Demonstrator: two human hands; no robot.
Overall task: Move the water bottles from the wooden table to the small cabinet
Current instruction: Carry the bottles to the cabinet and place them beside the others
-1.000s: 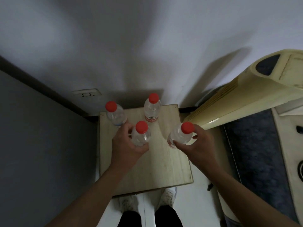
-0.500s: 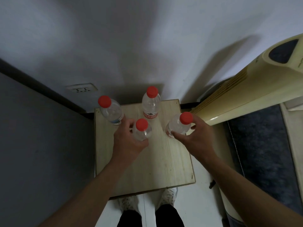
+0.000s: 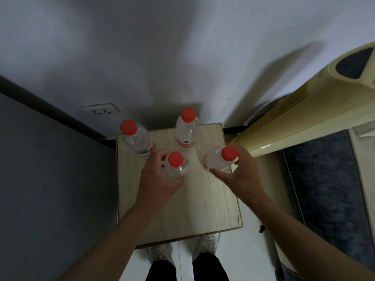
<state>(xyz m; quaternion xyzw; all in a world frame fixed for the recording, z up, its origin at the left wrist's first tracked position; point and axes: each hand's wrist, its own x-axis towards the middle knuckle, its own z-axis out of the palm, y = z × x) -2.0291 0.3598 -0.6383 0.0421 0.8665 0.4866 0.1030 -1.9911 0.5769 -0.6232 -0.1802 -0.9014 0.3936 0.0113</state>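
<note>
Seen from above, a small square pale wooden table (image 3: pixel 203 203) is set against a white wall, with four clear plastic water bottles with red caps on it. The near-left bottle (image 3: pixel 176 165) is gripped around its body by the left hand (image 3: pixel 160 179), and the near-right bottle (image 3: pixel 220 160) is clasped by the right hand (image 3: pixel 237 175). Two more bottles, one at the far-left corner (image 3: pixel 136 138) and one at the far middle (image 3: pixel 187 128), are left standing untouched beside a cream tower appliance (image 3: pixel 300 110).

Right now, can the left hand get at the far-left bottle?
Probably not: the left hand is wrapped around the near bottle. The far-left bottle stands just beyond its fingers, path clear once it lets go.
</note>
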